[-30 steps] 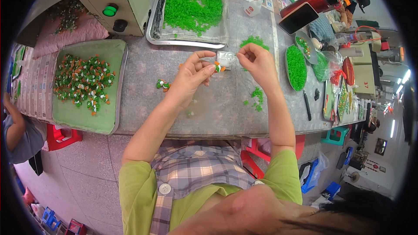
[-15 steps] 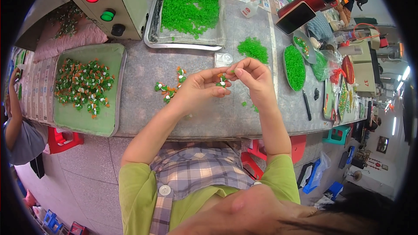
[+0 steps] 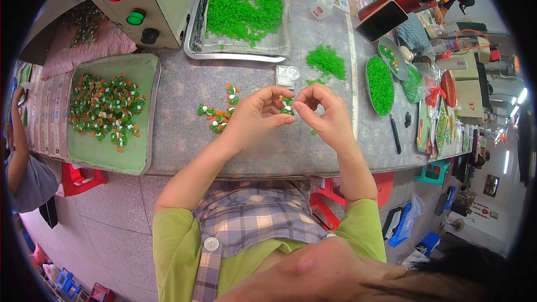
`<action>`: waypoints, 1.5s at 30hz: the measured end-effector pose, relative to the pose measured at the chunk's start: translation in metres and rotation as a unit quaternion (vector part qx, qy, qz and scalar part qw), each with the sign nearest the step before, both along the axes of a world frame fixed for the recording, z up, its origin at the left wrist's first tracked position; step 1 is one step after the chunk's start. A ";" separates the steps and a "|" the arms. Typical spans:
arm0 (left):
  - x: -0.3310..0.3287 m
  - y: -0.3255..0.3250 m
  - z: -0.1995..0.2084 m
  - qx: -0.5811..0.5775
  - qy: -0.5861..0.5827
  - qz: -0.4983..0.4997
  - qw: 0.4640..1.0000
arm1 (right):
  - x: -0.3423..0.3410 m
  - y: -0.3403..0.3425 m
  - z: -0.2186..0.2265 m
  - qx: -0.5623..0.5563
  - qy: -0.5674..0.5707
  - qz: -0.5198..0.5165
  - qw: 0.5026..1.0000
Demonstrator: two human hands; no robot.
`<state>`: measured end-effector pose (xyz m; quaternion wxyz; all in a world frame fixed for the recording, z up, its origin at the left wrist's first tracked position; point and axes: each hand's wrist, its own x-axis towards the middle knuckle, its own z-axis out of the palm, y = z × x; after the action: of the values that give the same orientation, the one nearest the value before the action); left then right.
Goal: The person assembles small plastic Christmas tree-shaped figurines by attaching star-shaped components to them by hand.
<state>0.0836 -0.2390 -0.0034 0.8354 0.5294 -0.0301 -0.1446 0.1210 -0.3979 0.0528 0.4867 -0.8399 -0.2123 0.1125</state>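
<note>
My left hand [image 3: 251, 116] is closed, holding a small green, white and orange figurine [image 3: 286, 105] between thumb and fingertips above the grey table. Close against the figurine's right side, my right hand [image 3: 326, 113] is pinched; whatever is between its fingertips is too small to make out. A few similar figurines [image 3: 217, 118] lie to the left of my left hand. Beyond my right hand is a loose pile of tiny green pieces [image 3: 326, 61]. A small clear round container [image 3: 288, 75] on a white base sits just past my fingertips.
At left, a green tray [image 3: 142, 140] holds many figurines beside a machine [image 3: 159, 5] with lit buttons. A metal tray [image 3: 235, 57] of green pieces stands at the back. On the right are an oval dish [image 3: 373, 103], a black pen-like tool [image 3: 395, 134] and a phone [image 3: 382, 22].
My right hand has come down and its fingertips now meet the figurine's side. The left hand keeps its hold, almost in place.
</note>
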 end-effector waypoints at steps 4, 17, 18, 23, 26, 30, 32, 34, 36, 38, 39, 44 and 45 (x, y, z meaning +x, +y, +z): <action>0.000 0.000 0.000 -0.009 -0.009 0.001 1.000 | -0.001 0.002 0.000 -0.008 -0.004 -0.004 1.000; -0.005 -0.005 0.002 0.195 -0.085 0.067 0.975 | -0.001 0.006 0.004 -0.103 -0.040 -0.006 0.994; -0.006 -0.005 0.002 0.202 -0.091 0.076 0.972 | 0.000 0.007 0.004 -0.104 -0.024 -0.010 0.994; -0.007 -0.004 0.007 0.237 -0.104 0.091 0.962 | 0.000 0.008 0.004 -0.080 0.027 -0.027 0.996; -0.007 -0.004 0.008 0.224 -0.101 0.089 0.965 | 0.000 0.008 0.005 -0.078 0.044 -0.033 0.995; -0.008 -0.003 0.004 0.248 -0.129 0.096 0.955 | 0.000 0.008 0.003 -0.081 0.045 -0.027 0.995; -0.007 -0.003 0.001 0.254 -0.137 0.095 0.953 | 0.000 0.006 -0.001 -0.074 0.060 -0.026 0.995; -0.007 -0.004 -0.001 0.252 -0.133 0.079 0.955 | -0.002 0.002 -0.008 -0.047 0.061 -0.030 0.997; -0.007 -0.004 -0.001 0.250 -0.123 0.067 0.958 | -0.004 0.001 -0.009 -0.047 0.068 -0.034 0.996; -0.007 -0.004 -0.001 0.250 -0.113 0.053 0.960 | -0.004 -0.001 -0.011 -0.047 0.076 -0.038 0.995; -0.006 -0.004 -0.001 0.255 -0.108 0.045 0.960 | -0.004 -0.003 -0.011 -0.035 0.101 -0.036 0.994; -0.005 -0.005 -0.003 0.157 -0.054 0.007 0.986 | 0.001 -0.017 -0.019 0.118 0.200 -0.014 0.972; -0.005 -0.005 -0.002 0.107 -0.027 -0.005 0.994 | 0.002 -0.019 -0.018 0.136 0.227 -0.015 0.964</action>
<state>0.0785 -0.2441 -0.0058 0.7719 0.6196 -0.0397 -0.1367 0.1227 -0.4173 0.0344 0.6334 -0.7212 -0.0967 0.2632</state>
